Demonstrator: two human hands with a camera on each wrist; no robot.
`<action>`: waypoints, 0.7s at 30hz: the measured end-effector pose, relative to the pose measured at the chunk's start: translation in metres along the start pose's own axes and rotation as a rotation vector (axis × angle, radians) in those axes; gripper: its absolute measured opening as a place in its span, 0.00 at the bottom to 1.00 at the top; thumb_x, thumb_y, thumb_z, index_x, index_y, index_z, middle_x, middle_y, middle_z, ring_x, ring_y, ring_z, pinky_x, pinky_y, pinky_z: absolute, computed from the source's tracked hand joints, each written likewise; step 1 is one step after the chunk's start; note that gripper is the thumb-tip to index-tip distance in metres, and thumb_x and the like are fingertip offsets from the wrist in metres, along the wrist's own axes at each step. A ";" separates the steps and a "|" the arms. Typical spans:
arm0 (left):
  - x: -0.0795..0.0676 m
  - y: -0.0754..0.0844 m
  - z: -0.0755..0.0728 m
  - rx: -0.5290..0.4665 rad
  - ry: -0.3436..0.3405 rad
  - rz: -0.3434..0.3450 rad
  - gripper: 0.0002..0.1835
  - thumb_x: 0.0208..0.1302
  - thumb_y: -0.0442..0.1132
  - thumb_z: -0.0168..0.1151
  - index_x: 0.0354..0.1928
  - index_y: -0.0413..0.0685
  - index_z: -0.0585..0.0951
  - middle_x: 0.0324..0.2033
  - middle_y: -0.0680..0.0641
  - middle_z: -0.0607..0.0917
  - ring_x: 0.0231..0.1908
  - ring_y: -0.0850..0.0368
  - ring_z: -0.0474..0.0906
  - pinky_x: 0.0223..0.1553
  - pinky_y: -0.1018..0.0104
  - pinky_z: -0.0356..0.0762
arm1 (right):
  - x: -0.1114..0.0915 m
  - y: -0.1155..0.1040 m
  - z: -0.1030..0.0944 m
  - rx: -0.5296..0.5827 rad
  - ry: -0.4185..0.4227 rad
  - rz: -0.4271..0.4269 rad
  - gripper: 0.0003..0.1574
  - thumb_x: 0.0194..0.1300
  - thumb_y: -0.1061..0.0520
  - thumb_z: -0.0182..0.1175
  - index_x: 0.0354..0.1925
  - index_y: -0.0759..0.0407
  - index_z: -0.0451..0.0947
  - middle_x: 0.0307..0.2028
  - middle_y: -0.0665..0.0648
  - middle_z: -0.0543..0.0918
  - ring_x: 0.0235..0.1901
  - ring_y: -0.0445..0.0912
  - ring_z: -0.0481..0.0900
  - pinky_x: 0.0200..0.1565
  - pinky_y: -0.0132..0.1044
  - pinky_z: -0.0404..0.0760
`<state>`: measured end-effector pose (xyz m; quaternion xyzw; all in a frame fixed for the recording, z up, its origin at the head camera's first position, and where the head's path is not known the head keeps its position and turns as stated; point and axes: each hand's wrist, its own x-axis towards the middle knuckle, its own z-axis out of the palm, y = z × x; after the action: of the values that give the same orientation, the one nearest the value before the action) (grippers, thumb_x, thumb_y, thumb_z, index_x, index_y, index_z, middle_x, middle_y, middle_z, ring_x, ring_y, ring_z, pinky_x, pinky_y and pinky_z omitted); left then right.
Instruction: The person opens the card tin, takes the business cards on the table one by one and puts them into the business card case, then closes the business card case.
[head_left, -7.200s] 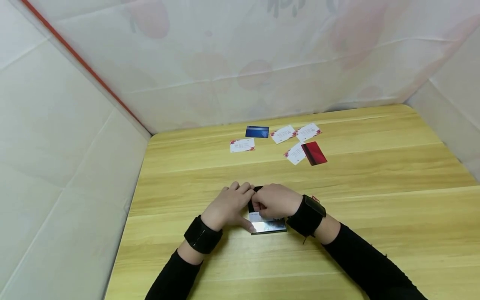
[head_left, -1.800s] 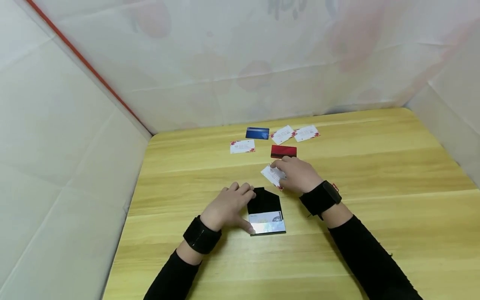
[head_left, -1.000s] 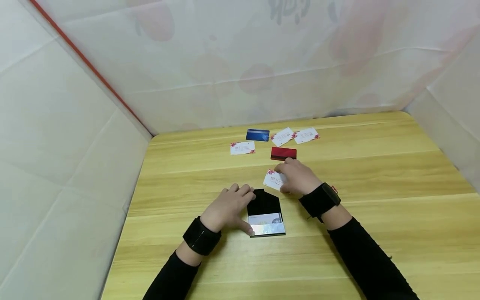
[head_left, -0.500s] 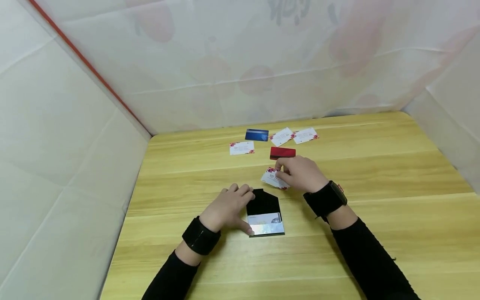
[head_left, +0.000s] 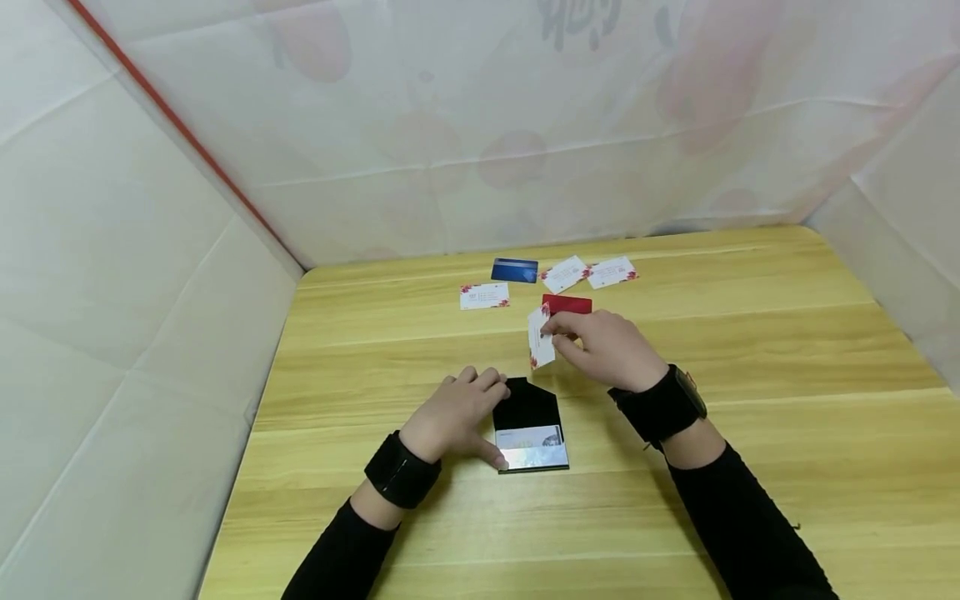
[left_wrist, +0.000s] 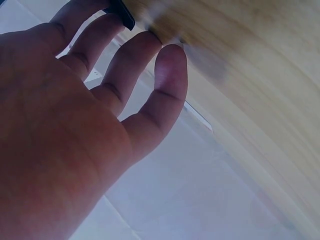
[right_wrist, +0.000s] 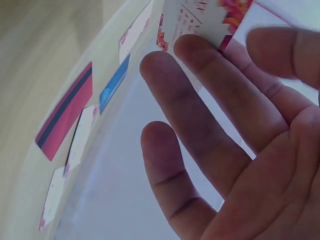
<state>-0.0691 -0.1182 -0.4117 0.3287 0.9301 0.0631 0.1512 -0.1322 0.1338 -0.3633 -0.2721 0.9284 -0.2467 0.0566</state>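
My right hand point(head_left: 611, 348) pinches a white business card point(head_left: 542, 337) with red flowers at its corners, held tilted above the table. In the right wrist view, that card stands at the fingertips while the other fingers are spread. A card case point(head_left: 534, 457) lies with its black flap point(head_left: 525, 404) folded back; a pale printed card point(head_left: 528, 437) shows in its pocket. My left hand point(head_left: 455, 414) rests at the case's left side, thumb on the lower left corner and fingertips by the flap. The left wrist view shows the fingers point(left_wrist: 170, 75) loosely bent, touching down on the wood.
Behind the held card lies a red card point(head_left: 570, 303), partly covered in view. Farther back are a blue card point(head_left: 514, 270), a business card point(head_left: 483, 296) at left, and two business cards point(head_left: 564, 274) meeting at their edges. White curtains surround the wooden table point(head_left: 750, 350).
The red card, earlier over a business card, lies farther left. My right hand has left the case, slid that business card nearer, then lifted and turned it upright. The left hand stays put.
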 end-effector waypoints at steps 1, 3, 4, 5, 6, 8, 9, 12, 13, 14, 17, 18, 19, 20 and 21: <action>0.000 0.000 0.000 -0.001 -0.003 -0.001 0.53 0.35 0.75 0.72 0.64 0.54 0.74 0.63 0.53 0.72 0.55 0.52 0.69 0.52 0.51 0.74 | 0.000 0.000 -0.001 0.003 -0.002 0.001 0.14 0.72 0.48 0.57 0.49 0.51 0.83 0.35 0.49 0.87 0.33 0.45 0.82 0.37 0.43 0.79; 0.001 0.001 0.000 -0.004 -0.009 -0.002 0.53 0.36 0.76 0.72 0.64 0.54 0.74 0.64 0.52 0.72 0.55 0.51 0.69 0.53 0.50 0.74 | -0.001 -0.001 -0.002 0.007 -0.002 -0.001 0.15 0.71 0.46 0.59 0.48 0.51 0.83 0.35 0.49 0.87 0.33 0.45 0.82 0.37 0.44 0.79; 0.002 0.001 0.000 -0.004 -0.011 -0.001 0.53 0.36 0.76 0.71 0.64 0.54 0.74 0.64 0.52 0.71 0.55 0.51 0.69 0.53 0.50 0.74 | -0.001 -0.001 -0.003 0.004 0.003 -0.005 0.14 0.70 0.46 0.61 0.48 0.50 0.83 0.36 0.49 0.87 0.36 0.45 0.83 0.39 0.44 0.80; 0.002 0.001 -0.001 -0.004 -0.010 -0.001 0.53 0.36 0.76 0.71 0.64 0.54 0.74 0.64 0.53 0.71 0.55 0.51 0.69 0.53 0.50 0.74 | -0.001 -0.001 -0.003 0.001 0.011 -0.011 0.14 0.68 0.46 0.63 0.47 0.50 0.84 0.38 0.49 0.88 0.39 0.45 0.84 0.40 0.44 0.81; 0.003 0.000 -0.001 -0.005 -0.009 0.000 0.53 0.36 0.75 0.72 0.64 0.55 0.74 0.63 0.53 0.72 0.55 0.52 0.69 0.53 0.50 0.74 | 0.000 -0.002 -0.004 0.001 0.012 -0.011 0.13 0.67 0.47 0.65 0.46 0.50 0.83 0.38 0.49 0.88 0.38 0.45 0.84 0.40 0.43 0.81; 0.003 0.000 -0.002 -0.004 -0.006 0.002 0.53 0.36 0.75 0.72 0.64 0.55 0.74 0.63 0.53 0.71 0.54 0.52 0.69 0.52 0.50 0.74 | 0.000 -0.002 -0.004 0.001 0.010 -0.010 0.11 0.64 0.51 0.67 0.45 0.51 0.83 0.37 0.49 0.87 0.36 0.44 0.83 0.38 0.42 0.81; 0.003 0.000 -0.003 -0.003 -0.005 0.002 0.52 0.36 0.75 0.72 0.64 0.55 0.74 0.63 0.53 0.71 0.54 0.52 0.69 0.52 0.50 0.74 | 0.000 -0.002 -0.004 0.003 0.001 -0.007 0.10 0.64 0.54 0.67 0.44 0.51 0.83 0.36 0.49 0.87 0.34 0.44 0.82 0.37 0.41 0.80; 0.003 0.000 -0.004 -0.004 -0.008 0.000 0.52 0.36 0.75 0.72 0.64 0.55 0.74 0.63 0.53 0.72 0.54 0.52 0.69 0.52 0.50 0.74 | 0.002 -0.004 -0.003 0.013 -0.054 0.017 0.13 0.62 0.58 0.67 0.46 0.51 0.80 0.33 0.48 0.85 0.28 0.42 0.79 0.33 0.38 0.78; 0.002 0.000 -0.004 -0.006 -0.011 -0.002 0.53 0.36 0.75 0.72 0.64 0.54 0.74 0.62 0.53 0.72 0.54 0.52 0.69 0.52 0.51 0.74 | 0.003 -0.004 -0.002 0.015 -0.078 0.024 0.15 0.62 0.58 0.67 0.48 0.51 0.79 0.31 0.48 0.84 0.26 0.42 0.77 0.31 0.37 0.77; 0.002 0.000 -0.003 -0.008 -0.013 -0.005 0.53 0.36 0.75 0.72 0.64 0.54 0.74 0.62 0.53 0.72 0.53 0.52 0.69 0.52 0.51 0.74 | 0.003 -0.005 -0.001 0.017 -0.100 0.030 0.17 0.61 0.59 0.67 0.49 0.52 0.77 0.30 0.48 0.83 0.25 0.41 0.76 0.30 0.37 0.76; 0.000 0.000 -0.002 -0.009 -0.010 -0.009 0.52 0.36 0.75 0.72 0.64 0.55 0.74 0.61 0.53 0.72 0.52 0.52 0.68 0.52 0.52 0.74 | 0.003 -0.007 0.000 0.017 -0.139 0.020 0.20 0.61 0.59 0.65 0.52 0.52 0.76 0.27 0.46 0.81 0.22 0.40 0.74 0.28 0.36 0.75; 0.000 0.000 -0.002 -0.009 -0.008 -0.009 0.52 0.36 0.75 0.72 0.64 0.55 0.74 0.61 0.54 0.72 0.52 0.52 0.68 0.51 0.52 0.74 | 0.003 -0.008 0.001 0.012 -0.142 0.007 0.18 0.61 0.60 0.64 0.51 0.53 0.77 0.26 0.46 0.80 0.22 0.40 0.74 0.27 0.36 0.74; 0.000 0.000 -0.002 -0.007 -0.007 -0.010 0.52 0.36 0.75 0.72 0.64 0.55 0.74 0.61 0.54 0.72 0.52 0.52 0.68 0.51 0.52 0.74 | 0.003 -0.008 0.001 0.008 -0.145 -0.006 0.17 0.61 0.60 0.63 0.49 0.53 0.79 0.25 0.45 0.80 0.21 0.39 0.73 0.27 0.36 0.74; -0.001 -0.001 -0.002 -0.004 -0.006 -0.009 0.53 0.36 0.75 0.72 0.64 0.55 0.74 0.62 0.54 0.72 0.53 0.52 0.68 0.52 0.52 0.74 | 0.003 -0.010 0.001 0.006 -0.147 -0.019 0.15 0.61 0.60 0.62 0.48 0.53 0.80 0.24 0.44 0.79 0.21 0.39 0.73 0.26 0.36 0.73; -0.001 -0.001 -0.002 0.000 -0.005 -0.008 0.53 0.36 0.75 0.72 0.64 0.55 0.74 0.62 0.53 0.72 0.53 0.52 0.68 0.52 0.52 0.74 | 0.002 -0.010 0.002 0.004 -0.149 -0.036 0.13 0.61 0.60 0.61 0.45 0.53 0.81 0.24 0.43 0.79 0.20 0.38 0.72 0.26 0.35 0.73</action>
<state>-0.0694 -0.1193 -0.4100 0.3252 0.9310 0.0614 0.1540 -0.1287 0.1240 -0.3599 -0.3064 0.9161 -0.2285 0.1216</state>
